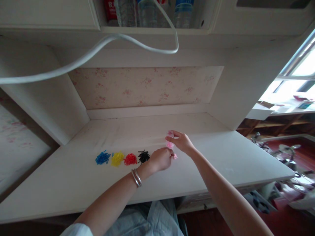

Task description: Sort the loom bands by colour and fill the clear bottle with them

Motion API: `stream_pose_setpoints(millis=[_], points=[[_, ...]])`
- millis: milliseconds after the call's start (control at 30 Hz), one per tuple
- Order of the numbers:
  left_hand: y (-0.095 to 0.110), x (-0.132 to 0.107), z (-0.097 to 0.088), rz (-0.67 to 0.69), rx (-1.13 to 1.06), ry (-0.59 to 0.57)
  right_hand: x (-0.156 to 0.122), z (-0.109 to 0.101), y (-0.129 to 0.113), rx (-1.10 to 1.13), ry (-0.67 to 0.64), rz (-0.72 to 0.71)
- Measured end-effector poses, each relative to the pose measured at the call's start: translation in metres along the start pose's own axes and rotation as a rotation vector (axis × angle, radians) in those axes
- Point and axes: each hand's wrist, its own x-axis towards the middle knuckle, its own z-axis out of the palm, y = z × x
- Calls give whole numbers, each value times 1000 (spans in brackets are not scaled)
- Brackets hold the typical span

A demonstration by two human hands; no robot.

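Note:
Four small piles of tiny pieces lie in a row on the white desk (73, 183): blue (102, 158), yellow (117, 158), red (130, 159) and black (143, 156). Just right of the black pile, my left hand (161, 159), with silver bangles on its wrist, is closed over some pink pieces (174, 156) on the desk. My right hand (181, 142) pinches a small clear container (170, 135) with pink pieces in it, held tilted just above the desk and above my left hand's fingers.
The desk sits in a white alcove with a floral back panel (147, 87). A white cable (103, 44) hangs across the top, below a shelf with plastic bottles (147, 13). Right of the desk are a window, a sill and clutter on a red floor.

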Motion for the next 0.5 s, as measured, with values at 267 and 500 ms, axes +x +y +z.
stream_pose_setpoints(millis=[267,500], points=[[-7,8,-38,7,-274,125,1,1,1,27,-9,-24],[-2,18,-78,34,-343,280,2,2,3,63,-38,-54]])
